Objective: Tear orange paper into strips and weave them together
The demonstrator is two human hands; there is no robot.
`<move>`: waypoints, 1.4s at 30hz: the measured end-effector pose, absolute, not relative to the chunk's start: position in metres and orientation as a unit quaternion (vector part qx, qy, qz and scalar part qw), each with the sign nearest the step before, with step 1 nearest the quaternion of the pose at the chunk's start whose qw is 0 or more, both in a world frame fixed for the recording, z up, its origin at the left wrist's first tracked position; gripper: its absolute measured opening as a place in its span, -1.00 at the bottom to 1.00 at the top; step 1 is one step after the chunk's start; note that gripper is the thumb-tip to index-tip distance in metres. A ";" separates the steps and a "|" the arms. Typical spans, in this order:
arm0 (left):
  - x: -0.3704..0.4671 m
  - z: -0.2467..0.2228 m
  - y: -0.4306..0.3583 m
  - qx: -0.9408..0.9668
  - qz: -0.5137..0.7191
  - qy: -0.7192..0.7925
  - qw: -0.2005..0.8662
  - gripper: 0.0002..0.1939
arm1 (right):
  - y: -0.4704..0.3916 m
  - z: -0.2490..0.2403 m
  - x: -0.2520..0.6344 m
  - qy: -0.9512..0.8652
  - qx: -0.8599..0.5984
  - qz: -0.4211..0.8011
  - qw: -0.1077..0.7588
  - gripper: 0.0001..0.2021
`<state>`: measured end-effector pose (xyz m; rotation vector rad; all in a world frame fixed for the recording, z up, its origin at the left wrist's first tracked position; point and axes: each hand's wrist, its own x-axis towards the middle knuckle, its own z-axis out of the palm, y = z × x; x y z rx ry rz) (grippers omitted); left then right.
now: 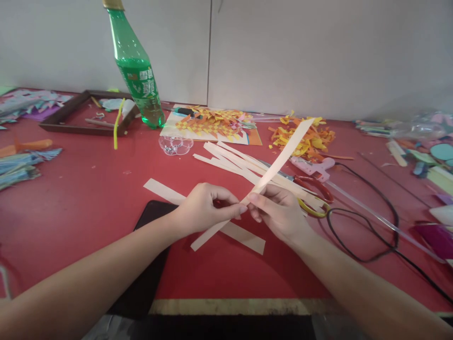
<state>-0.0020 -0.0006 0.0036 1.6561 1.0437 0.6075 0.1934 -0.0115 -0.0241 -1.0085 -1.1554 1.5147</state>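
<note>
A long cream paper strip (pixel 285 153) slants up to the right, pinched at its middle between both hands. My left hand (pixel 210 205) is closed, thumb and fingertips gripping the strip. Close beside it my right hand (pixel 278 210) is closed on the same strip, thumb on top. Under the hands a second paper strip (pixel 244 237) lies across the red table, partly hidden by the left hand. Behind them is a loose bundle of cream strips (pixel 230 163). Red-and-yellow-handled scissors (pixel 314 186) lie partly beneath the bundle, near my right hand.
A green soda bottle (pixel 136 75) stands tilted in view beside a dark frame (pixel 85 127). Orange and yellow paper pieces (pixel 215 123) lie at the back. A pink glue gun (pixel 314 167) trails a black cord (pixel 357 257) on the right. A black flat object (pixel 152 264) lies under my left forearm.
</note>
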 end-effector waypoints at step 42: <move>-0.001 0.004 -0.003 0.714 0.254 0.397 0.518 -0.69 | -0.011 -0.021 0.195 -0.460 -0.409 0.642 0.457 -0.81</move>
